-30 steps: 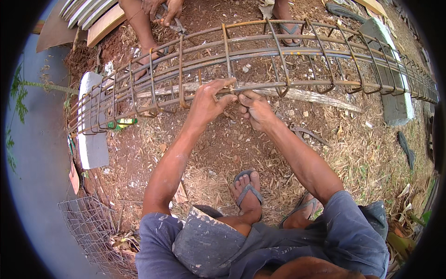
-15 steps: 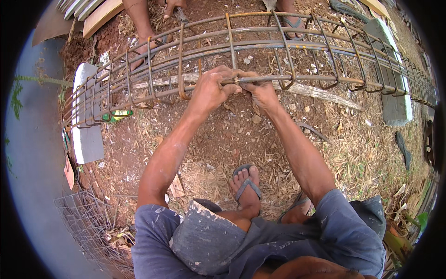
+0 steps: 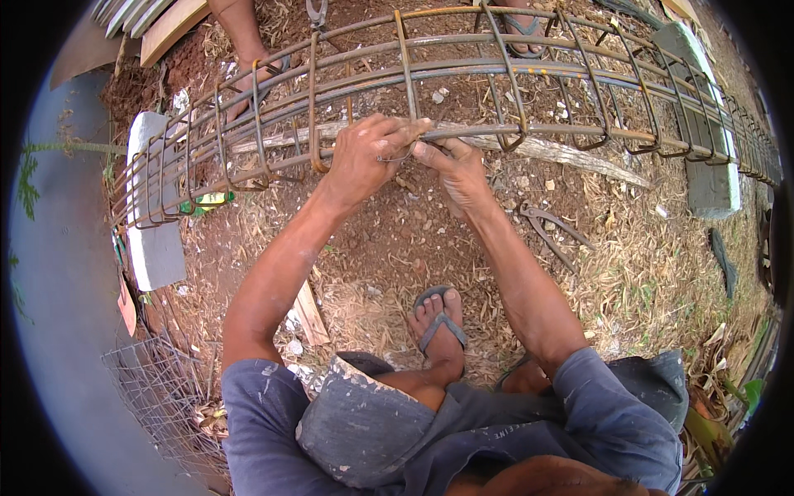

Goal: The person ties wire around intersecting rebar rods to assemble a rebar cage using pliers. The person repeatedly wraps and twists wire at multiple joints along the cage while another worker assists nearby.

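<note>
A long cage of steel reinforcing bars (image 3: 463, 85) with square stirrups stretches across in front of me. Along its near lower bar, my left hand (image 3: 365, 155) is closed, fingers curled over the bar beside an upright stirrup leg (image 3: 408, 78). A thin wire (image 3: 395, 158) shows under its fingers and runs toward my right thumb. My right hand (image 3: 457, 172) is closed in a pinch at that wire, just below the bar and close to the left fingertips. The hands hide where wire and bar meet.
Pincers (image 3: 547, 230) lie on the ground right of my right forearm. Light blocks support the cage at left (image 3: 157, 240) and right (image 3: 718, 186). A person's feet (image 3: 248, 81) stand beyond it, near another pincer-like tool (image 3: 317, 15). Wire mesh (image 3: 153, 388) lies at lower left.
My right hand has turned, bringing its thumb up to the left fingertips, and the thin wire now shows. The other person's hand at the top has left view. More of the ground pincers shows.
</note>
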Motion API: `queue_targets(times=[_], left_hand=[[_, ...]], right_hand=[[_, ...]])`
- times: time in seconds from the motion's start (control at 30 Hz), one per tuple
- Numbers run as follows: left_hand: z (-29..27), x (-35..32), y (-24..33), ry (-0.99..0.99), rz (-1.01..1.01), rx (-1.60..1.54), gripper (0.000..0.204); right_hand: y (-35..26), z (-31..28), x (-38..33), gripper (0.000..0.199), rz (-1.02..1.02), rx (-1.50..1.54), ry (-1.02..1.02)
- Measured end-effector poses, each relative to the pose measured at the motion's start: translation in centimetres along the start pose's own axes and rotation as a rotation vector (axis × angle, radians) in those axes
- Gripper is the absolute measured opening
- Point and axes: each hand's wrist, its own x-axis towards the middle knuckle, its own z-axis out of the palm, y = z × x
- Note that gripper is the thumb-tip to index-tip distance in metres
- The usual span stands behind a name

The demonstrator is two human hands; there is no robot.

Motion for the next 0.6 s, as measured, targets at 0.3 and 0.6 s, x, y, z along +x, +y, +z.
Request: queue_targets(times=[0.3,0.6], left_hand=[[-0.4,0.6,-1.9,-0.115,0.275,0.189,0.051],[-3.0,3.6,-3.1,-0.468,-0.144,-0.341,0.038]], right_hand=[[-0.3,-0.2,-0.4,0.048,0.047,0.143,-0.049],[2.8,1.4,-0.2,0.031,-0.270,-0.136,0.192]])
